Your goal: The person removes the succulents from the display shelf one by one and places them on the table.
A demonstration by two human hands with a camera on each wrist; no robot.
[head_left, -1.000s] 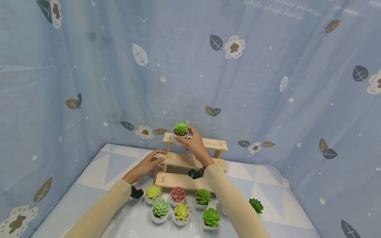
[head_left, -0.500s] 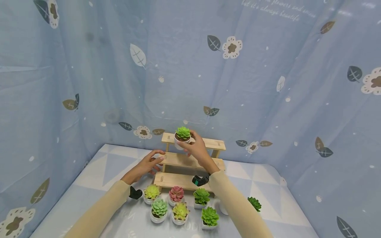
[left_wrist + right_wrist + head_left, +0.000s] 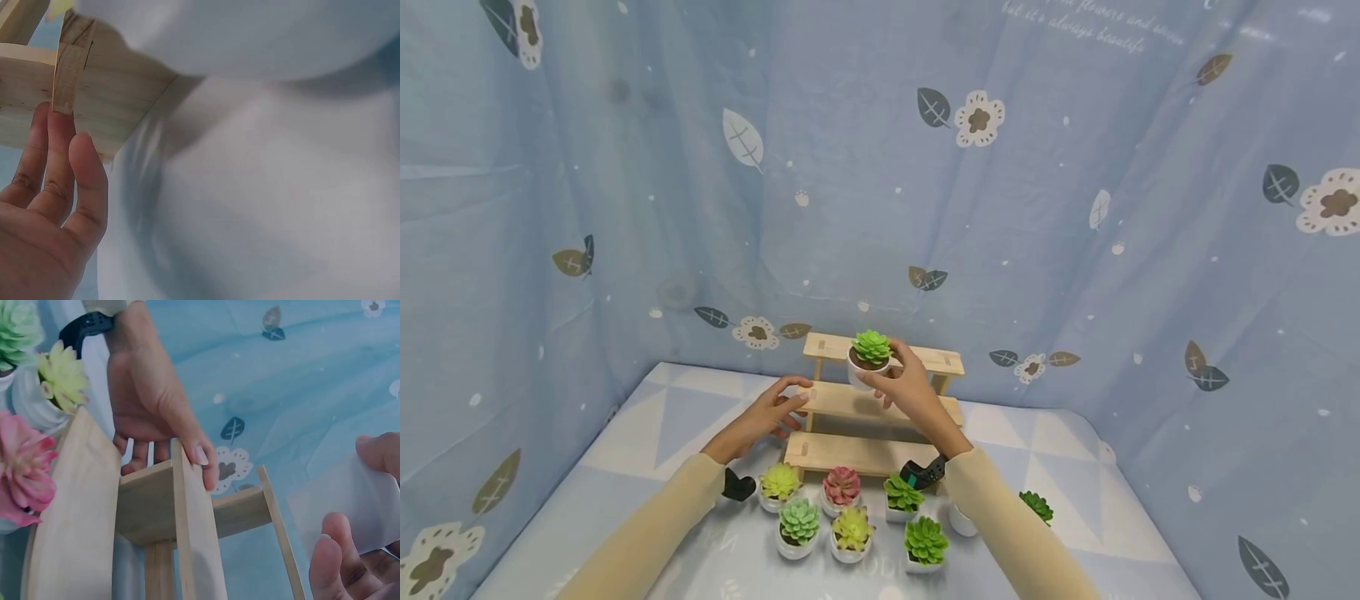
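Observation:
A green succulent in a round white pot (image 3: pixel 871 358) is pinched in my right hand (image 3: pixel 910 385), in front of the top shelf of a three-tier wooden stand (image 3: pixel 857 454). In the right wrist view the white pot (image 3: pixel 350 500) sits between thumb and fingers. My left hand (image 3: pixel 769 410) holds the left end of the middle shelf. The right wrist view shows that hand (image 3: pixel 150 394) with its thumb and a finger at the shelf end and other fingers bent below. Fingertips (image 3: pixel 60 128) touch the wood in the left wrist view.
Before the stand are potted succulents: yellow-green (image 3: pixel 779 482), red (image 3: pixel 842 486), pale green (image 3: pixel 798 521), yellow (image 3: pixel 852 529) and two green ones (image 3: pixel 902 493), (image 3: pixel 926 542). A dark green one (image 3: pixel 1036 505) is partly behind the right sleeve. A patterned curtain (image 3: pixel 850 167) surrounds the table.
My right hand has carried the green succulent a little right and down, from over the top shelf's left end toward the middle shelf. My left hand has stayed at the stand.

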